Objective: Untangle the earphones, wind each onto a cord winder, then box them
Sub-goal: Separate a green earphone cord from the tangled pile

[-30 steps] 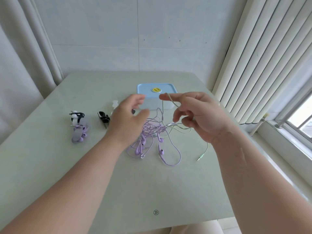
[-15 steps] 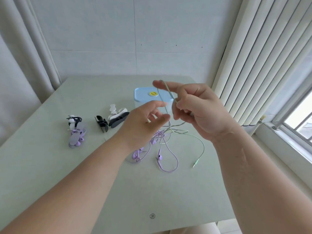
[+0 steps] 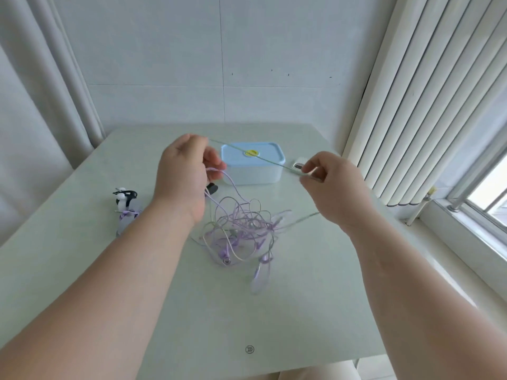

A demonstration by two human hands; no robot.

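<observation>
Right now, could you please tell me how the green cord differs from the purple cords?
The green cord runs taut and straight in the air between the left hand and right hand. The purple cords sag in tangled loops onto the table. The green cord shows as one thin line, the purple cords as a heap. Both reach the left hand.

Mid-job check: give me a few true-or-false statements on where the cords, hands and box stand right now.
1. The green cord runs stretched between the left hand and the right hand. True.
2. The blue box stands open. False: its lid is on.
3. The purple cords are wound on a winder. False: they form a loose tangle below the hands, with one strand rising to the left hand.
4. A wound purple bundle lies on the table left of the left arm. True.
5. The right hand holds nothing. False: its fingers pinch the green cord.
</observation>
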